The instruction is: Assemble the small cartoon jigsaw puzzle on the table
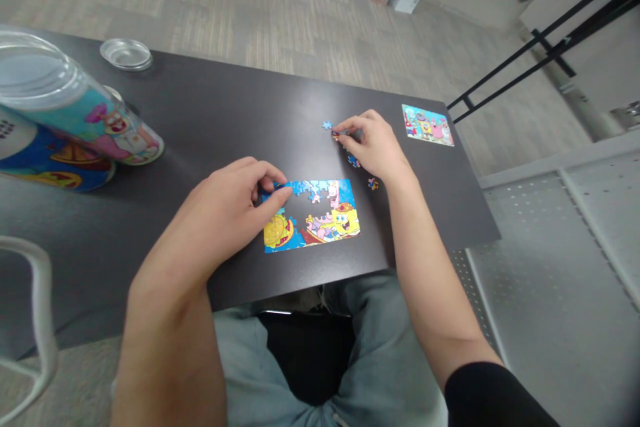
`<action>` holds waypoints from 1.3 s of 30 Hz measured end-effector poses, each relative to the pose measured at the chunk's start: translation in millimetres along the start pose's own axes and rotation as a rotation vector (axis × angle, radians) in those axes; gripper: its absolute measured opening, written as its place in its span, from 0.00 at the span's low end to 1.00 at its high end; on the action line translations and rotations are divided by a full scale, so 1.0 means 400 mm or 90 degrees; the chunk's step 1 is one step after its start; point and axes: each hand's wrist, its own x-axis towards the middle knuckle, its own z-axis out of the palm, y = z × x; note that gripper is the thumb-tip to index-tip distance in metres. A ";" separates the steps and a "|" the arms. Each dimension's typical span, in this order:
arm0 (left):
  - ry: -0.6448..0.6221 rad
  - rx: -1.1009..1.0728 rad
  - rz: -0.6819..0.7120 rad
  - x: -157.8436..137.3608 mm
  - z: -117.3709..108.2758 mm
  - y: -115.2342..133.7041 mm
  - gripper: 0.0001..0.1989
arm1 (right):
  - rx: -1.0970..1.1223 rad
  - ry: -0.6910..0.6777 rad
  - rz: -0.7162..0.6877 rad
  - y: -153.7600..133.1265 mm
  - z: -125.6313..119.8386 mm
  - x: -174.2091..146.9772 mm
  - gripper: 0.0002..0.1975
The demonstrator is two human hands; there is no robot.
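Note:
A partly assembled jigsaw puzzle [345,219] with a cartoon picture lies on the dark table, with a gap across its middle. My left hand [233,204] is over the puzzle's upper left corner, thumb and forefinger close together; a dark blue bit shows between them, but I cannot tell whether it is a separate piece. Beyond the puzzle, my right hand [375,146] pinches a small dark puzzle piece [336,136] between thumb and fingers. A light blue loose piece [327,125] lies just left of those fingertips. Other loose pieces [373,184] lie under and beside the right hand.
A cartoon picture card [428,126] lies at the table's right end. Two printed cans [120,124] stand at the left, near a round clear lid [126,54]. The table's near edge [305,287] runs above my legs. A white curved frame [43,307] is at the lower left.

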 end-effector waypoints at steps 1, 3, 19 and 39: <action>0.003 -0.001 0.004 0.000 0.000 0.000 0.18 | 0.012 -0.012 -0.005 0.004 0.000 0.002 0.12; 0.007 -0.006 0.015 0.001 -0.001 0.002 0.16 | 0.033 -0.014 -0.004 0.011 0.001 0.004 0.13; 0.040 0.007 0.024 -0.007 0.000 0.010 0.15 | 0.195 -0.117 -0.001 -0.052 -0.025 -0.027 0.08; 0.031 -0.015 -0.005 -0.014 -0.003 0.029 0.13 | 0.345 -0.462 -0.040 -0.176 -0.026 -0.152 0.08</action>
